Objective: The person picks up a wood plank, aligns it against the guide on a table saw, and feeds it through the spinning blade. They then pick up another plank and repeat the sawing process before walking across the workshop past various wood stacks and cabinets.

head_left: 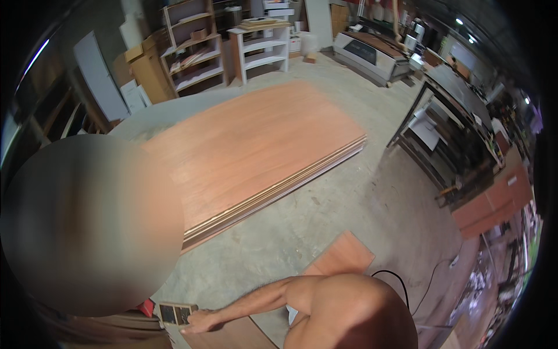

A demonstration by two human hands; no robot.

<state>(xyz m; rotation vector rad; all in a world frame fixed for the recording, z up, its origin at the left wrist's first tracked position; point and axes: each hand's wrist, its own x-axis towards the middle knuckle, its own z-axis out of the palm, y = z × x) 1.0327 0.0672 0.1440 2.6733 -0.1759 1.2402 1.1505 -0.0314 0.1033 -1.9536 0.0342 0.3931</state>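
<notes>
**Hand at a small dark-panelled block, lower left of frame**

Grip: only one hand shows, and from the shoulder's side I read it as the right hand [196, 321]. It sits at the bottom edge, left of centre, on a bare arm that runs in from the lower middle. The fingertips touch the right edge of the small block [176, 314]. I cannot tell whether the fingers close on the block or just lie against it, because the hand is small and low in the frame. The left hand is not in view.

Block: a pale wooden frame around two dark panels, lying flat just left of the hand. It looks rigid, light and easy for one hand. My judgement is to pinch it by the wooden frame edges, since the dark faces may be slick or scratch easily.

Under the hand: a reddish board [232, 337], partly cut off by the bottom edge. It is thin and stiff, and probably flexes if lifted by one end.

Further out:
- A reddish offcut [343, 256] lies on the concrete floor [325, 215], with a black cable [401, 285] curling just right of it.
- A big stack of plywood sheets [256, 145] fills the centre of the frame. It looks heavy with sharp edges, not a one-hand lift.
- Open shelves [195, 52] stand at upper left.
- A metal-framed counter [442, 116] stands at right.
</notes>
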